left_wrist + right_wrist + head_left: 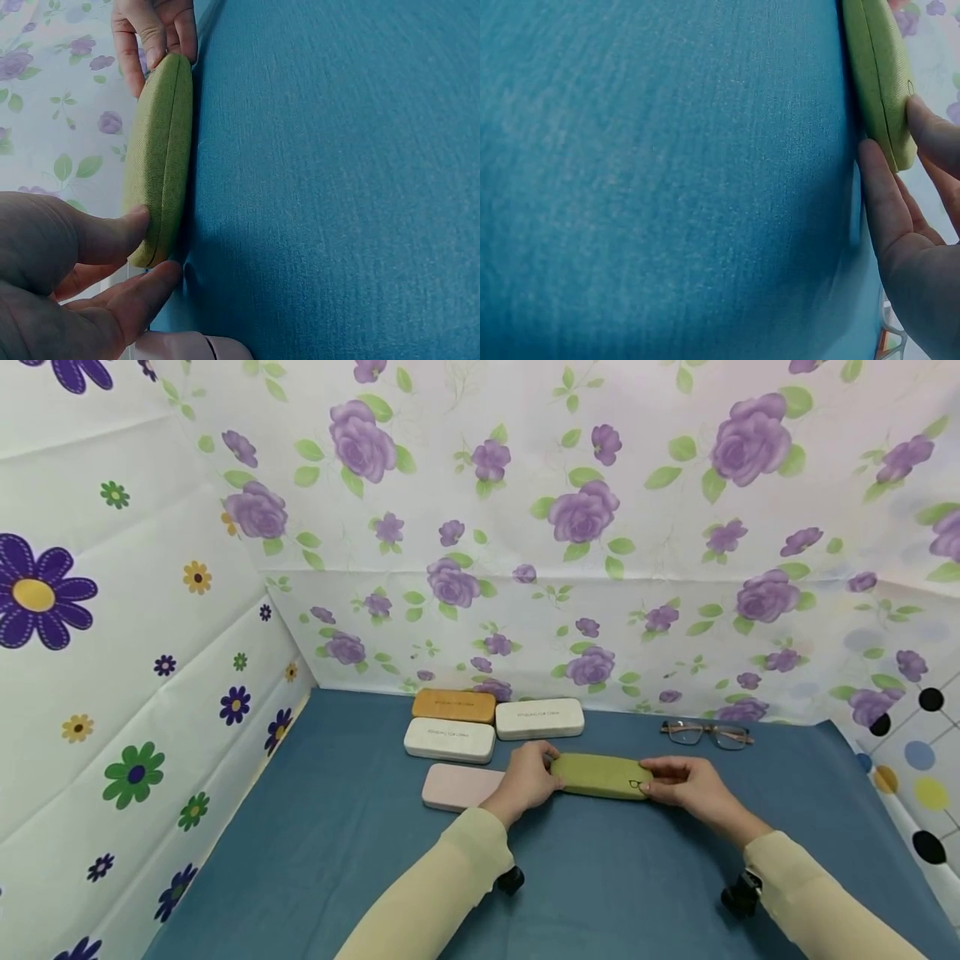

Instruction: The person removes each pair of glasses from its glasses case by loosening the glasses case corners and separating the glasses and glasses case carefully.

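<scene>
— Where's the green glasses case (602,775)?
— Flat on the blue table (337,827), closed, just right of a pink case (459,786). Her left hand (529,778) pinches its left end, thumb and fingers curled around it; the right hand (686,783) grips the right end likewise.
— And the spectacles (707,733)?
— Behind, well apart.

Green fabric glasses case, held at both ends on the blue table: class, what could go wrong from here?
1. The closed green fabric glasses case is pinched only at its ends by the left hand and right hand; it might slip.
2. The pale pink case lies right beside the left hand and could get nudged.
</scene>
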### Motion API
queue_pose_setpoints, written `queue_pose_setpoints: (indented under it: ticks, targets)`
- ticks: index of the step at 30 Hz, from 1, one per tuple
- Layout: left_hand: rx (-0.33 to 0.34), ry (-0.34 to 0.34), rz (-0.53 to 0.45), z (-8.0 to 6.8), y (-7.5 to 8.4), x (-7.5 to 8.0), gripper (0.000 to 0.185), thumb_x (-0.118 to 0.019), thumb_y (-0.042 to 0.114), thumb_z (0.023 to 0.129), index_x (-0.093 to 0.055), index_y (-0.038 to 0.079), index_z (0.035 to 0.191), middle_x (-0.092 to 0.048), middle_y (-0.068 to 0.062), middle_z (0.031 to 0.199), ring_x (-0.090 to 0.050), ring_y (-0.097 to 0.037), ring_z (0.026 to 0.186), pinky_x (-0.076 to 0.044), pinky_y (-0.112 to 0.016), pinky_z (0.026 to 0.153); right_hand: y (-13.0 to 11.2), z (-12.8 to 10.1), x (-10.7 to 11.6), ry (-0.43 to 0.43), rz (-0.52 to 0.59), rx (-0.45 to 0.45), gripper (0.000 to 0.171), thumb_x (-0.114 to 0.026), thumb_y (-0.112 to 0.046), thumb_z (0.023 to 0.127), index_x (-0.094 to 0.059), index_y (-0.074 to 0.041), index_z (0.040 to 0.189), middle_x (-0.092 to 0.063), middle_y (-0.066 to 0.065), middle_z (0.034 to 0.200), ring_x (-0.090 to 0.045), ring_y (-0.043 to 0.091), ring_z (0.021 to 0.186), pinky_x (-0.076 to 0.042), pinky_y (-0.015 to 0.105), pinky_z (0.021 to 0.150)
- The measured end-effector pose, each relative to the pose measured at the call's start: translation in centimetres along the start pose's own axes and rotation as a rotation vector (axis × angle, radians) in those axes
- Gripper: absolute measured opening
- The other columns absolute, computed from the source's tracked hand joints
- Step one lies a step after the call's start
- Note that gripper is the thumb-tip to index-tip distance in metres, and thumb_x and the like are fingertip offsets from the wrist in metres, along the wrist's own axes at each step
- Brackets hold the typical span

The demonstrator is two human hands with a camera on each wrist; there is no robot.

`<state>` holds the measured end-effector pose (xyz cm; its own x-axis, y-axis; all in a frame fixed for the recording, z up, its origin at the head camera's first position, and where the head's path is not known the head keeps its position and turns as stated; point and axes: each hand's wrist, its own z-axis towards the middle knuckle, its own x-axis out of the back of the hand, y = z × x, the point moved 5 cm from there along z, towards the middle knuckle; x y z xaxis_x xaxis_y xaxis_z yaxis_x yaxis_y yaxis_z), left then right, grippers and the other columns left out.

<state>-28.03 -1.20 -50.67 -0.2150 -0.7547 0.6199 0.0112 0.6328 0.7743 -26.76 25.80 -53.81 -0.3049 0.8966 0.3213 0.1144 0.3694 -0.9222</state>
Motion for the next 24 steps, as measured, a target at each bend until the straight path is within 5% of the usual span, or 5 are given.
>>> queue_pose_setpoints:
  ticks: [7, 13, 24]
  targets:
    - [0.034, -0.012, -0.005, 0.0, 0.0, 0.0, 0.046, -0.080, 0.015, 0.074, -0.063, 0.010, 0.117, -0.067, -0.005, 0.100, -0.062, -0.013, 0.088, -0.052, -0.031, 0.074, -0.2, 0.0, 0.0, 0.014, -0.008, 0.005, 0.061, -0.076, -0.030, 0.078, -0.054, -0.010, 0.132, -0.057, 0.018, 0.129, -0.065, 0.013, 0.100, -0.056, 0.035, 0.077]
    - [0.041, -0.016, -0.050, 0.1, -0.2, -0.2, 0.056, -0.087, 0.007, 0.062, -0.065, 0.009, 0.113, -0.066, -0.002, 0.098, -0.061, -0.013, 0.087, -0.053, -0.031, 0.076, 0.2, -0.2, -0.1, 0.062, -0.063, 0.012, 0.076, -0.083, -0.033, 0.068, -0.052, -0.012, 0.133, -0.057, 0.013, 0.131, -0.061, 0.023, 0.110, -0.055, 0.030, 0.080]
    - [-0.085, 0.031, -0.018, 1.3, 1.3, -1.0, 0.054, -0.085, 0.005, 0.064, -0.067, 0.009, 0.114, -0.069, -0.004, 0.103, -0.066, -0.016, 0.092, -0.053, -0.023, 0.071, -0.4, 0.0, 1.8, 0.160, -0.136, 0.034, 0.076, -0.086, -0.029, 0.064, -0.055, -0.013, 0.131, -0.061, 0.013, 0.125, -0.063, 0.022, 0.107, -0.056, 0.028, 0.074]
